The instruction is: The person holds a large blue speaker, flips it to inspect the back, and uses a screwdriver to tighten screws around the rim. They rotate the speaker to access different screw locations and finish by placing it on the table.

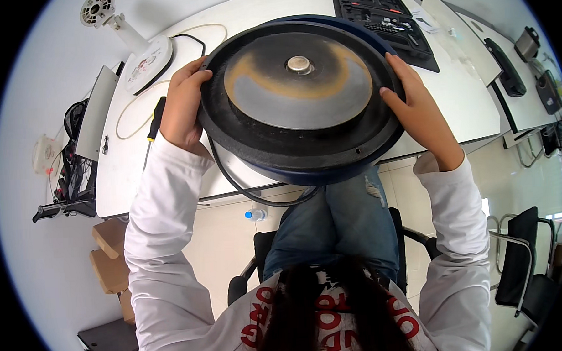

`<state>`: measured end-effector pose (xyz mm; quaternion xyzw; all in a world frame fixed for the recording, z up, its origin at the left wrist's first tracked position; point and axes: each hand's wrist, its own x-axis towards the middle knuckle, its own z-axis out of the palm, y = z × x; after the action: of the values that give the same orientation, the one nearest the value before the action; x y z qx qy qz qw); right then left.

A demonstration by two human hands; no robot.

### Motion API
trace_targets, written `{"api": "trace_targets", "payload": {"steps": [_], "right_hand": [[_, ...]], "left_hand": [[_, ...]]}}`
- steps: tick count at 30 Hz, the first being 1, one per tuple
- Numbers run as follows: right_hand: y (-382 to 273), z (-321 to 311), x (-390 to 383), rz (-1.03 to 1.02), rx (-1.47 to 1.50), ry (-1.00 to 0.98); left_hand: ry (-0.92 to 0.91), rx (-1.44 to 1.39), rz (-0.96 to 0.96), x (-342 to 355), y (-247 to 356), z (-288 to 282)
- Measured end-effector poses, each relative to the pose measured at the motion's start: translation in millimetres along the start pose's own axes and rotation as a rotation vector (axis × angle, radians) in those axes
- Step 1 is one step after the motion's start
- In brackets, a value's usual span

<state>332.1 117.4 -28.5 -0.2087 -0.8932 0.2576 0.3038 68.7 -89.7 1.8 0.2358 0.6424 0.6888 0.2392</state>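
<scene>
My left hand [182,107] and my right hand [419,110] grip opposite sides of a large round black pan-like plate [357,139]. A raised grey metal disc [272,108], discoloured tan and dark, carries a small silver centre cap [299,63]. Beneath and behind the plate shows a dark blue round body [312,174], with a black cable [234,179] hanging below the table's front edge. A screwdriver [156,118] with a black and yellow handle lies just left of my left hand. Whether the plate is resting on the table or lifted I cannot tell.
A white fan-like appliance [144,68] stands at back left on the white table [124,176]; an open black tool case [381,30] lies at back right. Cardboard boxes [109,271], a small bottle [256,215] and a black chair [513,259] are below table level.
</scene>
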Motion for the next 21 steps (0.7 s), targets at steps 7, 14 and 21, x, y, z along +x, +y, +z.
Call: {"api": "trace_targets", "payload": {"steps": [7, 14, 21], "right_hand": [[-0.8, -9.0, 9.3, -0.020, 0.172, -0.198], [-43.3, -36.6, -6.8, -0.392, -0.041, -0.266], [-52.0, -32.3, -17.2, -0.302, 0.243, -0.426]], "left_hand": [[-0.034, 0.180, 0.103, 2.8, 0.4, -0.3], [-0.018, 0.107, 0.135, -6.2, 1.2, 3.5], [-0.048, 0.242, 0.150, -0.5, 6.8, -0.8]]}}
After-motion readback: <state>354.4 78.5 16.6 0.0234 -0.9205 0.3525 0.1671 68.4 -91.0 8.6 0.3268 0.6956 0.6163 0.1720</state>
